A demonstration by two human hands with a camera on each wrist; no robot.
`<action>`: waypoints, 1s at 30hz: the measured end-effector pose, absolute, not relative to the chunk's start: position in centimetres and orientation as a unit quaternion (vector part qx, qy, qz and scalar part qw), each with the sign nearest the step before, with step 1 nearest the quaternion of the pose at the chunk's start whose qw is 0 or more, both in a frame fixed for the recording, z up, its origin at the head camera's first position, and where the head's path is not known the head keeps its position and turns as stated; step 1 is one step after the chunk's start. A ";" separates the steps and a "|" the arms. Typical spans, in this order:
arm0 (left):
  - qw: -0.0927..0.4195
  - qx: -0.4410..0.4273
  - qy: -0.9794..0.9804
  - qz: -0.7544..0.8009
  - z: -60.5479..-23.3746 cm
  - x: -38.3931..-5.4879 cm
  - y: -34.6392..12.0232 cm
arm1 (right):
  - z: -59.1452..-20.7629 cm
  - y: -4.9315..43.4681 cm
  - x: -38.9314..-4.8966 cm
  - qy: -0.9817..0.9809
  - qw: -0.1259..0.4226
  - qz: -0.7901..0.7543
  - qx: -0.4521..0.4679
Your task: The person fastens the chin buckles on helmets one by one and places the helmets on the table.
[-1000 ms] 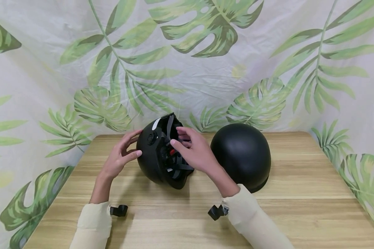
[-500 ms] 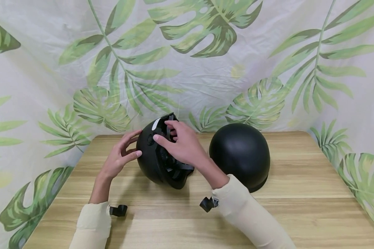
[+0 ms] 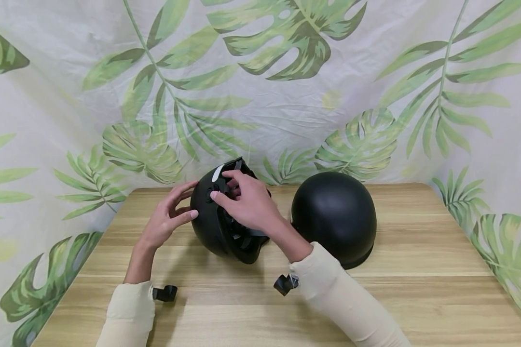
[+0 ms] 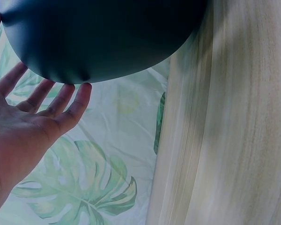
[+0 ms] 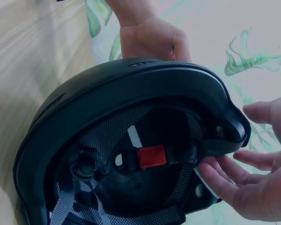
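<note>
- From my remote seat, I have the black helmet with inner straps (image 3: 209,226) on the left half of the wood-grain table (image 3: 226,308), tipped sideways, its hollow facing the right arm.
- My left hand (image 3: 167,212) is unclenched: fingers spread and almost straight, tips resting against the crown. It props the shell rather than grasping it.
- My right hand (image 3: 252,200) straddles the side rim, thumb outside by the round vent (image 3: 208,194), fingers curled inward near the white strip (image 3: 217,172). I read that as a light pinch on the rim; how hard it squeezes, I cannot tell.
- Through the right wrist view I see fingertips meeting the grey chin strap (image 5: 220,147), with the red buckle (image 5: 151,156) lying across the hollow, just beside them.
- I judge the step in hand as handling this rim and strap. To do it well, I would brace the crown with the left palm so the rounded shell cannot roll.
- I would also lift the fingers clear of the webbing before tightening on the rim, lest the strap get trapped.
- The second black helmet (image 3: 334,219) sits crown up near the right forearm; I would swing that elbow carefully.
</note>
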State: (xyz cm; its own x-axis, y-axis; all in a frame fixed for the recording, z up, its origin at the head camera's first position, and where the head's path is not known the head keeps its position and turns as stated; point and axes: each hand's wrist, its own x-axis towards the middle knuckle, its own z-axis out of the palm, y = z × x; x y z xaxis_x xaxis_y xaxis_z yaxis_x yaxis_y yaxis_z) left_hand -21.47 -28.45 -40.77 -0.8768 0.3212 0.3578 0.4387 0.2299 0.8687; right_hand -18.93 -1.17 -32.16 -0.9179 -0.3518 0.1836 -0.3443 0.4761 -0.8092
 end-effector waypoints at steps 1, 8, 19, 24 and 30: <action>0.051 -0.243 -0.782 -0.571 -40.8 -21.5 -28.4 | -32.2 -1.2 -18.9 0.860 0.004 -0.468 -0.204; 0.054 -0.246 -0.784 -0.568 -40.6 -21.5 -28.4 | -32.2 -1.3 -19.2 0.854 0.015 -0.481 -0.199; 0.058 -0.244 -0.787 -0.564 -40.4 -21.2 -28.2 | -33.2 -1.3 -19.4 0.738 0.067 -0.656 -0.143; 0.072 -0.233 -0.787 -0.566 -40.3 -21.2 -28.3 | -33.7 -0.7 -19.5 0.696 0.065 -0.702 -0.132; 0.080 -0.223 -0.785 -0.572 -40.1 -21.1 -28.3 | -34.4 0.0 -19.3 0.653 0.051 -0.746 -0.120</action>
